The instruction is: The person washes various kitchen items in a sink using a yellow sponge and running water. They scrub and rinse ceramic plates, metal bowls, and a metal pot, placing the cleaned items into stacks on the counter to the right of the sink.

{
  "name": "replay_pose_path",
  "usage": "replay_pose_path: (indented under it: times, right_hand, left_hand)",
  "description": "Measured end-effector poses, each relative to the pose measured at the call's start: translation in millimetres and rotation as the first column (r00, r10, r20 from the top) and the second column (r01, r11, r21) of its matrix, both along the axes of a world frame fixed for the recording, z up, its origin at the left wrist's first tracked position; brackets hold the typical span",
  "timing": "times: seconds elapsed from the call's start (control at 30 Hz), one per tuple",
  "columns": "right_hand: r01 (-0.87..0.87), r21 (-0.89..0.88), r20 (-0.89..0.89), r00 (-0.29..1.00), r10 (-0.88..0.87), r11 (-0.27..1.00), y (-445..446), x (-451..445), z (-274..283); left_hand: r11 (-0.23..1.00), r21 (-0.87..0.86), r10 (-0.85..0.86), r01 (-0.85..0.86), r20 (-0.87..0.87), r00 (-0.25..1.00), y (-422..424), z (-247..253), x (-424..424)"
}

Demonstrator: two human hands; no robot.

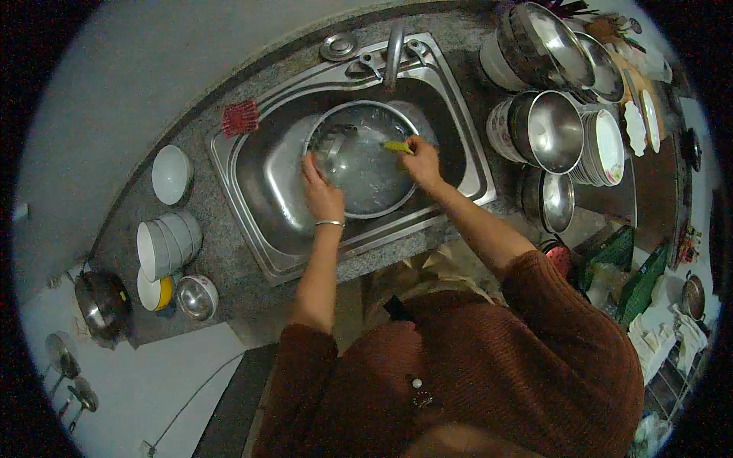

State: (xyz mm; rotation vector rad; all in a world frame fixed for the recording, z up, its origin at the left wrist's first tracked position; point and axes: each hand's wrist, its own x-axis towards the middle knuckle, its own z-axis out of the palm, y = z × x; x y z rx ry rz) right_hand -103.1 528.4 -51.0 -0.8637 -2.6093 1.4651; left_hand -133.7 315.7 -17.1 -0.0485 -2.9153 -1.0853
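A wide round metal basin point(366, 194) filled with cloudy water sits in the stainless steel sink point(269, 166), below the faucet point(394, 54). My left hand point(323, 194) is at the basin's left rim, its fingertips partly hidden; whether it grips the rim or something at the water cannot be told. A shiny metal object point(338, 154), perhaps a lid or bowl, shows in the water beside those fingers. Over the basin's right rim, my right hand point(422, 163) pinches a yellow-green sponge or cloth point(397, 147).
A red mesh scrubber point(240, 118) lies on the sink's left corner. White bowls point(163, 246) and a small metal bowl point(197, 297) stand on the left counter. Right of the sink are stacked metal bowls point(554, 131) and plates point(604, 147). A drain strainer point(338, 47) lies behind the sink.
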Motion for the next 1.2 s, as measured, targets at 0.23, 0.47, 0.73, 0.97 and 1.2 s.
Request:
replay_pose_path:
  times: [0.23, 0.47, 0.73, 0.97, 1.2]
  right_hand:
    - [-0.661, 0.158, -0.025, 0.74, 0.672, 0.734, -43, 16, 15]
    - [-0.775, 0.585, 0.027, 0.315, 0.949, 0.24, -12, 9, 32]
    - [-0.705, 0.611, -0.187, 0.311, 0.932, 0.359, -25, 6, 29]
    - [-0.663, 0.707, -0.125, 0.226, 0.966, 0.246, -25, 17, 18]
    - [-0.729, 0.504, -0.214, 0.414, 0.885, 0.463, -43, 21, 35]
  left_hand:
    - [0.426, 0.525, -0.081, -0.737, 0.834, 0.546, 13, -54, 14]
    - [0.154, 0.697, -0.141, -0.701, 0.717, 0.682, -4, -34, 23]
    - [0.202, 0.679, -0.076, -0.706, 0.729, 0.68, -15, -33, 23]
    - [0.235, 0.624, -0.124, -0.745, 0.779, 0.614, -15, 0, 20]
    - [0.334, 0.659, -0.116, -0.674, 0.739, 0.664, -19, -12, 19]
